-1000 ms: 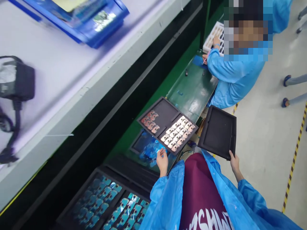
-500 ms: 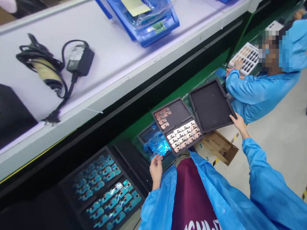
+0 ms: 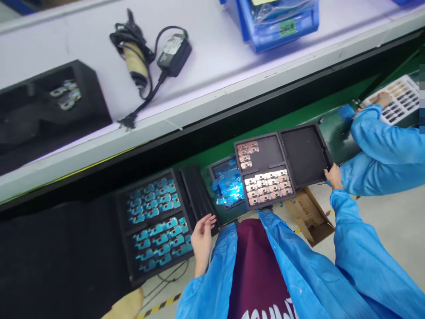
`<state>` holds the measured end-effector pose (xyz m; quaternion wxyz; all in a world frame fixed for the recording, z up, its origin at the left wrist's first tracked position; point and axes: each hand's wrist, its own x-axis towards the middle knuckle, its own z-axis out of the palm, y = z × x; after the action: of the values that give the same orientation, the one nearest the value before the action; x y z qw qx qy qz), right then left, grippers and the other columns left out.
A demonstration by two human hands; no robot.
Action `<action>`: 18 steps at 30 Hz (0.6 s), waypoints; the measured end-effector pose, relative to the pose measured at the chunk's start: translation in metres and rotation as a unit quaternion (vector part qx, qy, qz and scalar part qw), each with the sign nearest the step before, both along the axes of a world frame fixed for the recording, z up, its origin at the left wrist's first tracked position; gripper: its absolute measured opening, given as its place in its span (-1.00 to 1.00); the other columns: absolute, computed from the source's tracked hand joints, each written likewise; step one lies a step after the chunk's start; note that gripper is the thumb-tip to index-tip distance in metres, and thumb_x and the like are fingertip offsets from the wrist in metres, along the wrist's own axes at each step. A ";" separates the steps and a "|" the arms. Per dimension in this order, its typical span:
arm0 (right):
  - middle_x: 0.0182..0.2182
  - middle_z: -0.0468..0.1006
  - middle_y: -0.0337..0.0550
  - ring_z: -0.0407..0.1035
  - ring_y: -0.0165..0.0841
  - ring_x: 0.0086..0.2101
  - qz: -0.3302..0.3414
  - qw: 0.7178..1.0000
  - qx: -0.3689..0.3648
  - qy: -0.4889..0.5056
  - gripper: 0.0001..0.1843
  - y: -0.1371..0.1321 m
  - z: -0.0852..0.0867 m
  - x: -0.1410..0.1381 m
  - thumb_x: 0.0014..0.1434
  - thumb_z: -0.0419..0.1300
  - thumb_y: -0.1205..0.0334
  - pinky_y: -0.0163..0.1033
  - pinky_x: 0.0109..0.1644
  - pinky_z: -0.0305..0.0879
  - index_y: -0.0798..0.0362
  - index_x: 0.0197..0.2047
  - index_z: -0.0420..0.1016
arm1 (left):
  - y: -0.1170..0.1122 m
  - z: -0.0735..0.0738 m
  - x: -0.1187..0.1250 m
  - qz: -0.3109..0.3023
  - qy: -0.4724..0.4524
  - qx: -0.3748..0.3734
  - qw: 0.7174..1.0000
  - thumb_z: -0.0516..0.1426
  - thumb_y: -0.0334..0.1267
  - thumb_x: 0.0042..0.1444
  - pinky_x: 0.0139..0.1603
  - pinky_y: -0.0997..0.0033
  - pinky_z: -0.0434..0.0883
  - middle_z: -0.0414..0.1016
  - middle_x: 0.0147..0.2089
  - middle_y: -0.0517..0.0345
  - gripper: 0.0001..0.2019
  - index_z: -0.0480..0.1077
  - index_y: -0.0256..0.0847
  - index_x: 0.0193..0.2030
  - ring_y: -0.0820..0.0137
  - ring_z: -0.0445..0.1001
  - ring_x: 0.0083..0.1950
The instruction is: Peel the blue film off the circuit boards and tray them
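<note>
My right hand (image 3: 334, 175) grips the right edge of a black foam tray (image 3: 307, 155) with a bare recess. Right beside it, on the left, lies a black foam tray (image 3: 265, 166) holding rows of copper-coloured circuit boards (image 3: 268, 186) and a few more in its upper corner. My left hand (image 3: 203, 232) hangs with nothing in it, fingers loosely bent and apart, near a stack of black foam trays (image 3: 199, 195). Left of that hand sits another black foam tray (image 3: 181, 195) filled with blue-filmed circuit boards (image 3: 162, 241).
Crumpled blue film (image 3: 229, 186) lies in a tray between the stacks. A cardboard box (image 3: 310, 217) stands on the floor. The white shelf (image 3: 212, 57) carries a power adapter (image 3: 174, 53) and a blue bin (image 3: 282, 31). At right, a co-worker's sleeve (image 3: 381, 146) reaches a white tray (image 3: 403, 99).
The bare tray has come down level against the tray of copper-coloured boards, still in my right hand. My left hand has moved left, towards the blue-filmed boards. The view has swung left.
</note>
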<state>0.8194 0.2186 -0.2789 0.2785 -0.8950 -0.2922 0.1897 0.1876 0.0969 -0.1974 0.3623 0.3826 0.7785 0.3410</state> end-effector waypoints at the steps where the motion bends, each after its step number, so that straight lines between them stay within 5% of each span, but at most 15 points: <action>1: 0.21 0.53 0.45 0.43 0.00 0.29 0.014 1.000 -0.012 -0.015 -0.46 0.001 0.003 -0.005 0.41 0.30 0.03 0.18 0.43 0.26 0.34 0.23 0.52 | 0.002 0.007 0.000 -0.002 0.015 0.009 1.000 0.14 0.18 0.34 0.03 0.00 0.69 0.75 0.01 -0.14 -0.53 0.55 -0.17 0.09 0.08 0.75 -0.03; 3: 0.37 0.33 0.70 0.22 0.20 0.45 0.045 0.997 -0.032 -0.049 -0.29 0.001 0.010 -0.014 0.33 0.34 0.09 0.34 0.52 0.09 0.39 0.37 0.38 | 0.007 0.022 -0.003 -0.014 0.063 0.022 0.998 0.08 0.13 0.38 0.02 0.04 0.68 0.75 -0.02 -0.16 -0.53 0.53 -0.23 0.09 0.08 0.75 -0.03; 6: 0.54 0.04 0.71 -0.08 0.24 0.59 0.111 0.987 -0.029 -0.113 -0.09 0.000 0.011 -0.034 0.30 0.34 0.13 0.39 0.63 -0.14 0.36 0.56 0.14 | 0.017 0.034 -0.030 0.031 0.188 0.009 0.982 0.00 -0.07 0.45 0.28 0.06 0.56 0.72 0.08 -0.17 -0.63 0.54 -0.21 0.07 0.11 0.68 0.19; 11: 0.43 0.34 0.47 0.23 0.16 0.47 0.290 0.946 0.097 -0.112 -0.15 -0.033 0.004 -0.126 0.40 0.24 -0.10 0.29 0.55 0.20 0.14 0.59 0.22 | 0.013 0.020 -0.111 0.095 0.308 -0.084 0.943 0.03 -0.34 0.38 0.46 -0.20 0.30 0.60 0.23 -0.38 -0.65 0.56 -0.29 0.16 -0.14 0.46 0.37; 14: 0.32 0.47 0.37 0.45 0.12 0.30 0.342 0.928 0.139 -0.040 -0.24 -0.069 0.014 -0.204 0.44 0.15 -0.18 0.29 0.33 0.48 0.13 0.51 0.32 | 0.010 0.010 -0.136 0.021 0.310 -0.104 0.945 0.05 -0.40 0.38 0.46 -0.17 0.28 0.59 0.23 -0.30 -0.63 0.57 -0.23 0.20 -0.14 0.43 0.37; 18: 0.28 0.53 0.24 0.57 -0.07 0.18 0.395 0.910 0.115 0.051 -0.38 -0.101 0.027 -0.288 0.50 0.11 -0.09 0.09 0.23 0.58 0.07 0.47 0.38 | 0.019 0.001 -0.146 -0.157 0.272 -0.096 0.944 0.18 -0.44 0.31 0.44 0.01 0.35 0.62 0.25 -0.11 -0.63 0.60 -0.14 0.20 -0.02 0.45 0.35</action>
<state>0.5313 0.1181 -0.2521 0.2967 -0.6573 -0.6268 0.2950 0.0420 0.1156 -0.1961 0.2205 0.5416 0.8067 0.0860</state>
